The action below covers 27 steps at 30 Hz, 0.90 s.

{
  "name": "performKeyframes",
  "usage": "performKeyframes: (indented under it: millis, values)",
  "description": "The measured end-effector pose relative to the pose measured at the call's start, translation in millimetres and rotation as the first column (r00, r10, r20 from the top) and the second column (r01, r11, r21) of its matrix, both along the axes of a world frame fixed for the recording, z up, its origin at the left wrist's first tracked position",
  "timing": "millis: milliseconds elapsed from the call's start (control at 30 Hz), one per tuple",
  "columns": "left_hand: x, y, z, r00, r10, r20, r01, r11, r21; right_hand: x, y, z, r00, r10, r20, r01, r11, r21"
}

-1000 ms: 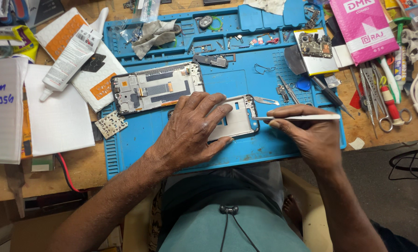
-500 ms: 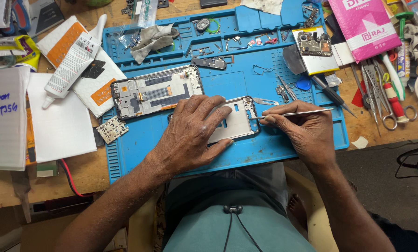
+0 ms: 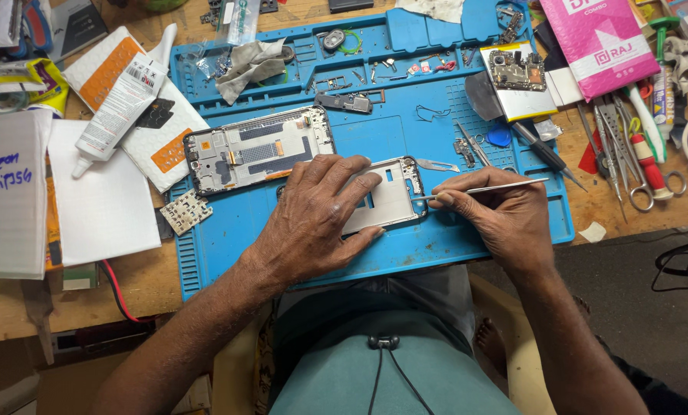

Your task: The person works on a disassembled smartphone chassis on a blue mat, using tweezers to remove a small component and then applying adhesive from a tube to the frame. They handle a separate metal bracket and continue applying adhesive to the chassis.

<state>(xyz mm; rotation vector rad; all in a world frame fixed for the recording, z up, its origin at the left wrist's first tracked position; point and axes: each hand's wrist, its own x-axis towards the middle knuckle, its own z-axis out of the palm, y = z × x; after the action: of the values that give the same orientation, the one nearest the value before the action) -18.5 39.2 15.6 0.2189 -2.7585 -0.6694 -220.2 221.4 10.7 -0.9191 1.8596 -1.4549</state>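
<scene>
Left hand (image 3: pixel 317 219) lies flat, open, pinning the phone frame (image 3: pixel 390 196) on the blue mat (image 3: pixel 405 138); right hand (image 3: pixel 494 211) has its grip pinched closed on thin metal tweezers (image 3: pixel 486 190), tip at the frame's right edge.

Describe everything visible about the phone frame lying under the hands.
The phone frame is a pale grey, flat rectangle with rounded corners and a dark edge with small cut-outs. It lies tilted on the blue mat, below a second opened phone. The left hand presses its left part, covering it. The right hand holds thin metal tweezers whose tip meets its right edge.
</scene>
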Motion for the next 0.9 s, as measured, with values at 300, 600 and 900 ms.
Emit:
performKeyframes:
  millis: [300, 600, 900]
  values:
    - [0.0, -0.9, -0.3, 1.0, -0.006, -0.019, 0.006, 1.0, -0.002, -3.0, 5.3, -4.0, 0.998, 0.02, -0.055, -0.019, 1.0, 0.021]
    - [0.3, -0.7, -0.1, 1.0, -0.005, -0.012, 0.005, 1.0, 0.001, -1.8, 8.6, -5.1, 0.996, 0.024, -0.08, -0.022, 1.0, 0.021]
    - [1.3, -0.8, -2.1, 1.0, -0.008, -0.027, 0.008, 1.0, 0.002, -3.1, 11.0, -6.8, 0.996, 0.043, -0.073, -0.043, 0.999, 0.007]
